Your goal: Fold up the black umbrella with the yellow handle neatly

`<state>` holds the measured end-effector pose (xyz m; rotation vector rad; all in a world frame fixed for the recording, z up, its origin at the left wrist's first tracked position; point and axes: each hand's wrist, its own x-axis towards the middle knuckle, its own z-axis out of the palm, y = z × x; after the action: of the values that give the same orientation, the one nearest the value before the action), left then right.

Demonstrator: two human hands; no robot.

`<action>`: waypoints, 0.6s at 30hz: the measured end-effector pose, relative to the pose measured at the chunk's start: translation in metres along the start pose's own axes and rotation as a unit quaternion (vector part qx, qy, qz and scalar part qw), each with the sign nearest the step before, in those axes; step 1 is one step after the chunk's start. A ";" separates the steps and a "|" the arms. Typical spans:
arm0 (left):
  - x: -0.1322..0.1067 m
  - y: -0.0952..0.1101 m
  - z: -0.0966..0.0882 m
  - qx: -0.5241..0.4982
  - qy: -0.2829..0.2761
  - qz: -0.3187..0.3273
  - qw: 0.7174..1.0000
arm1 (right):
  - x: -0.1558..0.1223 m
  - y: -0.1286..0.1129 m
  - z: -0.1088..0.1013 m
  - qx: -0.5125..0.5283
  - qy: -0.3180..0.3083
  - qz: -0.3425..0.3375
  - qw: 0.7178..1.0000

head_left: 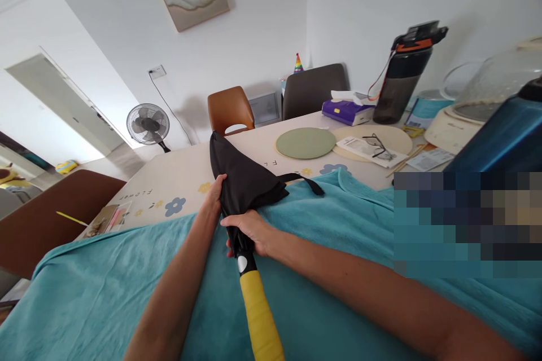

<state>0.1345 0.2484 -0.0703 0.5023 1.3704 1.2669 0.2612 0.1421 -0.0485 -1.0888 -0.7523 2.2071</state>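
A folded black umbrella [245, 180] with a yellow-wrapped handle [260, 316] lies lengthwise in front of me, its tip pointing away over the table. My left hand [215, 194] grips the left side of the canopy about midway along. Lower down, my right hand [249, 228] wraps around the gathered fabric just above the handle, its thumb across the top. A round white button [242, 263] shows on the black collar below that hand. The loose closing strap [307, 180] trails to the right from the canopy's edge. Under the umbrella is a teal cloth [127, 276].
Across the table [169, 175] are a green round placemat [305, 142], glasses [378, 146] on papers and a purple tissue box [348, 111]. A dark water bottle [402, 79] and a blue bottle [495, 130] stand at right. Chairs and a fan [148, 124] are beyond.
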 end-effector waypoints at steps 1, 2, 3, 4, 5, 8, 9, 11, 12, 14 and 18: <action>0.001 -0.001 0.001 -0.002 0.006 -0.003 1.000 | 0.001 0.001 -0.001 0.010 -0.005 -0.002 1.000; 0.002 -0.002 0.001 0.001 0.008 -0.003 1.000 | 0.002 0.002 -0.001 0.021 -0.010 -0.006 1.000; 0.003 -0.003 0.002 0.003 0.009 -0.002 1.000 | 0.003 0.003 -0.002 0.034 -0.018 -0.008 0.999; 0.004 -0.004 0.002 0.004 0.009 0.001 1.000 | 0.004 0.004 -0.003 0.042 -0.024 -0.009 0.999; 0.004 -0.005 0.002 0.002 0.006 0.001 1.000 | 0.005 0.005 -0.004 0.046 -0.027 -0.008 0.999; 0.004 -0.006 0.000 0.059 -0.006 0.040 0.997 | 0.008 0.007 -0.006 0.028 -0.019 -0.003 0.999; 0.004 -0.005 -0.002 0.120 0.001 0.083 0.989 | 0.009 0.007 -0.006 0.020 -0.010 -0.002 1.000; 0.002 -0.001 -0.007 0.250 0.038 0.189 0.949 | 0.010 0.007 -0.007 0.013 -0.003 0.001 1.000; 0.001 0.003 -0.009 0.299 0.064 0.243 0.921 | 0.010 0.007 -0.007 0.011 -0.003 0.002 1.000; -0.002 0.013 -0.011 0.350 0.105 0.336 0.868 | 0.010 0.007 -0.007 0.010 -0.003 0.000 1.000; -0.004 0.035 0.007 0.505 0.069 0.465 0.723 | 0.010 0.007 -0.006 0.019 -0.005 -0.008 1.000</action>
<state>0.1296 0.2594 -0.0369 2.1085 1.9785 1.1681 0.2596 0.1455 -0.0616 -1.0517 -0.7179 2.2063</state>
